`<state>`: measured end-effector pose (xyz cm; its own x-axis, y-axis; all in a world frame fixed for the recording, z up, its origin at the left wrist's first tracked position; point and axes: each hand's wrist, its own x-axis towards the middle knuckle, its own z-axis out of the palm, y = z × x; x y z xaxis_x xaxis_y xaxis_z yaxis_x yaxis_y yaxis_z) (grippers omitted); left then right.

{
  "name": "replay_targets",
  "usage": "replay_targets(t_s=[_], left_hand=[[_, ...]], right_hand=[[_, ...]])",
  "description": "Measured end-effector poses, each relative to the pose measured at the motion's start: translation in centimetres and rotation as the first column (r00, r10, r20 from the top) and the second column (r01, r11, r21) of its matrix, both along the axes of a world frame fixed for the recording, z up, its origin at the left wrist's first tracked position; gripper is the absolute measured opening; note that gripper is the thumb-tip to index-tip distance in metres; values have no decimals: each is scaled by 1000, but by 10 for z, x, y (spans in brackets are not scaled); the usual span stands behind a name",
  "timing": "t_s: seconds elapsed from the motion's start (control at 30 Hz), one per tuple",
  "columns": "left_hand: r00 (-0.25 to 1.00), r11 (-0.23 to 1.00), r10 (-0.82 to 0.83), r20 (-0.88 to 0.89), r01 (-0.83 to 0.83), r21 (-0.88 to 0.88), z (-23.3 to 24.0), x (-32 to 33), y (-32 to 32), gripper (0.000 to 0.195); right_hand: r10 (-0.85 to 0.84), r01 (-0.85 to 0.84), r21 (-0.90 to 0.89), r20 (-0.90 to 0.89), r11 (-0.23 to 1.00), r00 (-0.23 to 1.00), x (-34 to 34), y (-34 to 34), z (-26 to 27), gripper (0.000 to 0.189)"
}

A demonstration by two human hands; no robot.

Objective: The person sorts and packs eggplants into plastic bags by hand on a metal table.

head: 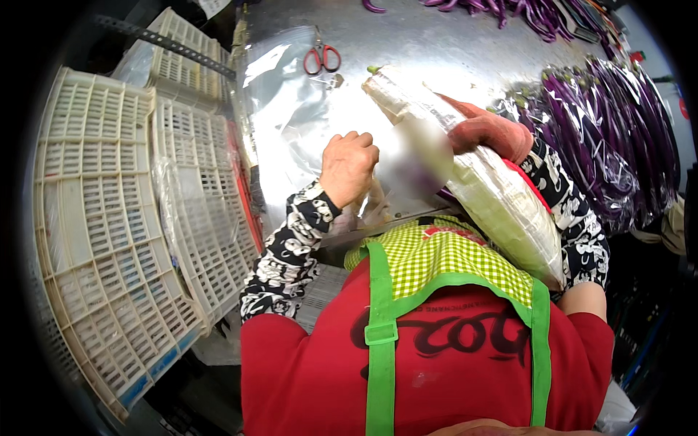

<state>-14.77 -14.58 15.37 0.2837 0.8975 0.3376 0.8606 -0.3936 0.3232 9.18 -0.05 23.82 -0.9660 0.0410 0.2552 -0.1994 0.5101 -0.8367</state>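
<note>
My right hand (491,131), in a coral-coloured glove, is closed over a long bundle wrapped in whitish, shiny plastic (507,212). The bundle slants from the tabletop towards my right forearm, and a small green tip (373,69) shows at its far end. Purple shows beside it, partly hidden by a blurred patch. My bare left hand (350,168) is curled into a fist over clear plastic film (294,114). More crumpled clear plastic (373,204) lies just below that fist; whether the fingers pinch any of it is hidden.
Red-handled scissors (322,59) lie on the metal table (403,32). Several bagged purple eggplants (600,131) are stacked at the right, with loose eggplants (491,8) at the far edge. White plastic crates (109,218) stand at the left, near a perforated metal bar (163,44).
</note>
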Motion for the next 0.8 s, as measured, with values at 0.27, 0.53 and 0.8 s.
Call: replay_targets(t_s=[0.27, 0.53, 0.8], left_hand=[[993, 998, 54, 107, -57, 23, -18, 34, 3, 8], [972, 997, 80, 222, -80, -10, -27, 38, -9, 12], [966, 994, 103, 236, -107, 6, -31, 37, -16, 15]], right_hand=[[-143, 434, -558, 489, 707, 861, 23, -17, -56, 40], [-569, 569, -27, -23, 822, 822, 41, -55, -57, 34], [-651, 663, -120, 128, 739, 749, 49, -63, -68, 35]])
